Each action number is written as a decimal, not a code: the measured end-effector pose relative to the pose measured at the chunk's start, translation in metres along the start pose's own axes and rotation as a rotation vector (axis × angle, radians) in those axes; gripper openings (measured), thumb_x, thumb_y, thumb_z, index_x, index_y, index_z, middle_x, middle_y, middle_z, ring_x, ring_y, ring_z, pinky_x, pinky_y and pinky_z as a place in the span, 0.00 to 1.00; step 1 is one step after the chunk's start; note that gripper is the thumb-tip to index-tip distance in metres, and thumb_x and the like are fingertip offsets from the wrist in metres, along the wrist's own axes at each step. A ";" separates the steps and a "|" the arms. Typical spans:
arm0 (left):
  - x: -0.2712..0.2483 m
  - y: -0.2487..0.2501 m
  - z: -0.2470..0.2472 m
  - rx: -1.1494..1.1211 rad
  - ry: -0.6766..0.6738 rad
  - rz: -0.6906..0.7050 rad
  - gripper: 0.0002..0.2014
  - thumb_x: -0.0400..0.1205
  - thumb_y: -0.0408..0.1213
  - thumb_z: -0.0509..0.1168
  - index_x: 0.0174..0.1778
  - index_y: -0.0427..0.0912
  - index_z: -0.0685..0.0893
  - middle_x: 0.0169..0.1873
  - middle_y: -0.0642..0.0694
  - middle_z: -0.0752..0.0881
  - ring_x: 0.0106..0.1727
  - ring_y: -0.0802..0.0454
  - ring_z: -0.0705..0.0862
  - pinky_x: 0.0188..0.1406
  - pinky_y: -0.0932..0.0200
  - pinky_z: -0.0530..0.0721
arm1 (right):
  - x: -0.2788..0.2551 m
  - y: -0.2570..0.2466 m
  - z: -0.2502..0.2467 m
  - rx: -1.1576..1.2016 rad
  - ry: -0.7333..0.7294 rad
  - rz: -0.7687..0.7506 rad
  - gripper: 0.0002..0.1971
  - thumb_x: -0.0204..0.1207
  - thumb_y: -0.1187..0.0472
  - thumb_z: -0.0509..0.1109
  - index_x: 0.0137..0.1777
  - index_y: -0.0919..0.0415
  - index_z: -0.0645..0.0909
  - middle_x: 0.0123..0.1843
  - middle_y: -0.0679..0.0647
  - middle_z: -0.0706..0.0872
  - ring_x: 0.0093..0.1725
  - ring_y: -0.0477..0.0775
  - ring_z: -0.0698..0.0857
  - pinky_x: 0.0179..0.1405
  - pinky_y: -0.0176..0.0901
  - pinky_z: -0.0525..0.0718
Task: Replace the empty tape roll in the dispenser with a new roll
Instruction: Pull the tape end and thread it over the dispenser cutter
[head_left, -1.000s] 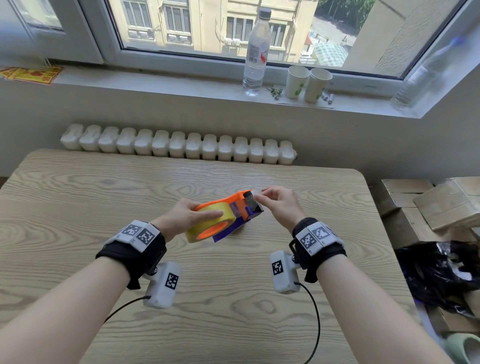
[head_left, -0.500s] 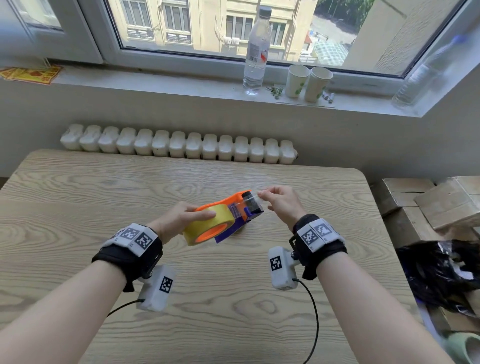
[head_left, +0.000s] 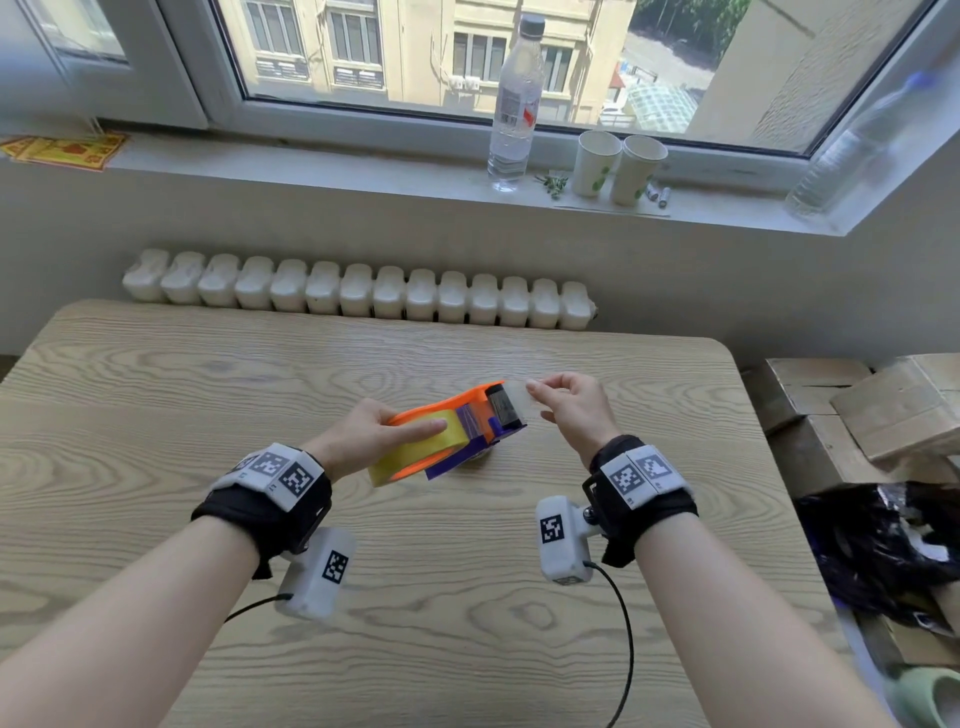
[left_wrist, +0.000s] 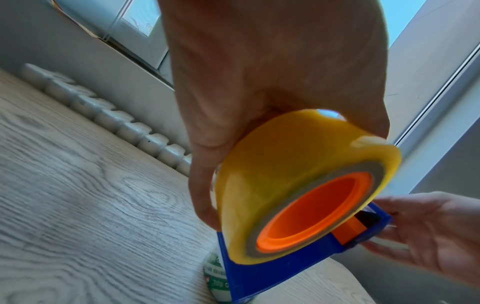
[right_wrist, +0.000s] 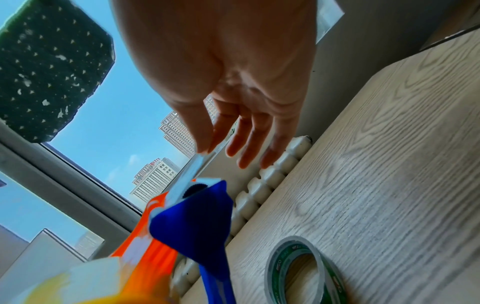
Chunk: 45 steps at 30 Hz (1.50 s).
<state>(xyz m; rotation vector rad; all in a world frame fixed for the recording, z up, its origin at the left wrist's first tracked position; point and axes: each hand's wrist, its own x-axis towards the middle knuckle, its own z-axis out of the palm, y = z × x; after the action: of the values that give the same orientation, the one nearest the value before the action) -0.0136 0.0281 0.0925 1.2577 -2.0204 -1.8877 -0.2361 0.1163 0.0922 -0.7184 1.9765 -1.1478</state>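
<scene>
With the left hand (head_left: 363, 439) gripping the dispenser (head_left: 480, 410) and its new roll (head_left: 415, 441) above the table (head_left: 156, 405), and the right hand (head_left: 566, 410) pinching the tape end (head_left: 517, 392) past the cutter, the end may well slip, snap back or twist onto itself.

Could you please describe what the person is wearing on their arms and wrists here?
Both forearms are bare, with no sleeves. Each wrist has a black fabric strap topped by a white band printed with black square markers. A white box-shaped camera with its own square marker hangs beneath each wrist, trailing a thin black cable. The left hand and right hand wear no gloves.
</scene>
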 end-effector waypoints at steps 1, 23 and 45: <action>0.000 -0.001 -0.001 0.010 0.011 0.001 0.30 0.46 0.74 0.70 0.26 0.50 0.91 0.24 0.53 0.89 0.28 0.59 0.86 0.28 0.70 0.78 | -0.001 -0.001 -0.001 -0.004 -0.001 -0.010 0.09 0.73 0.60 0.72 0.33 0.55 0.78 0.45 0.57 0.85 0.51 0.57 0.84 0.62 0.61 0.82; -0.006 -0.005 0.000 -0.028 -0.031 -0.012 0.33 0.40 0.71 0.75 0.26 0.47 0.91 0.27 0.49 0.91 0.30 0.56 0.88 0.27 0.68 0.80 | 0.000 0.018 0.001 -0.008 -0.002 0.014 0.08 0.71 0.61 0.74 0.32 0.56 0.81 0.42 0.59 0.86 0.48 0.57 0.85 0.56 0.55 0.83; -0.006 -0.006 0.004 -0.134 -0.013 -0.005 0.32 0.37 0.68 0.78 0.25 0.44 0.91 0.24 0.48 0.90 0.27 0.56 0.87 0.24 0.67 0.81 | -0.007 0.029 0.003 0.110 0.109 0.005 0.13 0.75 0.58 0.70 0.54 0.66 0.86 0.46 0.55 0.87 0.40 0.52 0.85 0.45 0.45 0.83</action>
<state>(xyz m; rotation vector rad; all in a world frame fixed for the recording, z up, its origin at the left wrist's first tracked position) -0.0096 0.0355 0.0890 1.2212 -1.8634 -2.0013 -0.2323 0.1330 0.0676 -0.6055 1.9859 -1.3061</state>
